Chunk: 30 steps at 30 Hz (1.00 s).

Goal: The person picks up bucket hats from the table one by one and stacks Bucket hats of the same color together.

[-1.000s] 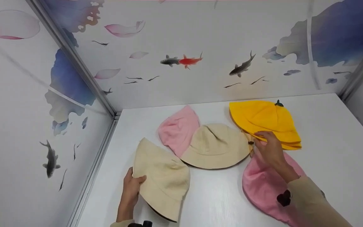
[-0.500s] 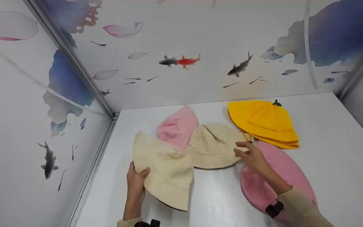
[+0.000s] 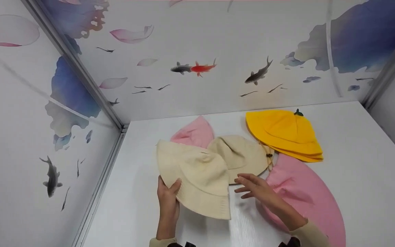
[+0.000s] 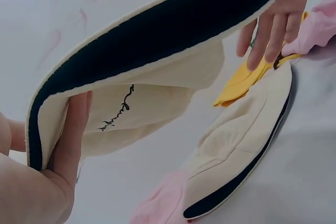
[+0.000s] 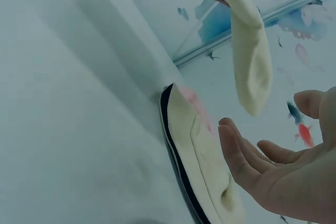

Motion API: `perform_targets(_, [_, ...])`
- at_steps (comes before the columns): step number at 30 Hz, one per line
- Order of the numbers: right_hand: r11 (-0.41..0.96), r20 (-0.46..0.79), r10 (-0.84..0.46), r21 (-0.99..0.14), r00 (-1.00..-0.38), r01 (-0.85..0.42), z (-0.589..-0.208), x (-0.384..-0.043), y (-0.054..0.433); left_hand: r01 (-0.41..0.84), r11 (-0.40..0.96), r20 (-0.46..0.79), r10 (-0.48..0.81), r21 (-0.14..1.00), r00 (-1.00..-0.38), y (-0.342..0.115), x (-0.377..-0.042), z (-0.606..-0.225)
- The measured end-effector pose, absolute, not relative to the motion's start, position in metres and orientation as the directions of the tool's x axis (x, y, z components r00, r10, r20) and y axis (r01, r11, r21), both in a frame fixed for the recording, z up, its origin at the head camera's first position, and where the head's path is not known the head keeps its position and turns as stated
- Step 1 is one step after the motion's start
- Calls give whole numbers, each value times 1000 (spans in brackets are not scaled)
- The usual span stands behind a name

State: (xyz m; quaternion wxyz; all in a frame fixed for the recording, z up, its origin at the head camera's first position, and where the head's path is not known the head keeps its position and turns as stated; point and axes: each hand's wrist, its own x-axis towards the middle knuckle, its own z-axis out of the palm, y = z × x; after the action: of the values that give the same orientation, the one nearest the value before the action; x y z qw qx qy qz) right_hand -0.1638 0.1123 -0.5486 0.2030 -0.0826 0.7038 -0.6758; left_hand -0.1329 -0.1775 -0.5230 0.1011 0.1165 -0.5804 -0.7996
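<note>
My left hand [image 3: 168,193] pinches the brim of a cream bucket hat [image 3: 197,175] and holds it up off the table. The left wrist view shows the hat's dark underside [image 4: 168,32] and some black script on its crown. To the right of this hat, my right hand [image 3: 261,192] hovers with fingers spread, touching nothing. Behind the raised hat lies a second beige bucket hat [image 3: 242,154], dark under its brim, with an orange cord [image 3: 269,157] at its right end. Part of a pink hat [image 3: 197,132] shows behind both.
A larger pink hat [image 3: 310,195] lies under and beyond my right forearm. Several stacked yellow hats [image 3: 283,132] with a green leaf tip rest at the back right. White panels with painted fish wall off the table [image 3: 365,144] at the back and sides.
The left hand has lifted the cream hat and brought it rightward, over part of the other hats. My right hand has left the yellow hats' edge and cord, coming nearer and leftward.
</note>
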Motion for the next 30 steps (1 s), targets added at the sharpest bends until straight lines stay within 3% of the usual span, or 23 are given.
perform_targets(5, [1, -226, -486, -966, -844, 258, -550, -155, 104, 69, -335, -43, -317, 939, -947, -161, -130, -530])
perform_targets(11, [-49, -223, -519, -956, -825, 289, -550, -145, 92, 102, -357, -19, -320, 928, -947, -151, -128, -538])
perform_targets(23, [-127, -178, -347, -964, -921, 235, -554, -143, 84, 56, -457, -73, -258, 888, -963, -134, -127, -543])
perform_targets(30, [-69, -139, -321, -983, -937, 169, -550, -145, 99, 14, -524, -84, -162, 852, -983, -135, -124, -546])
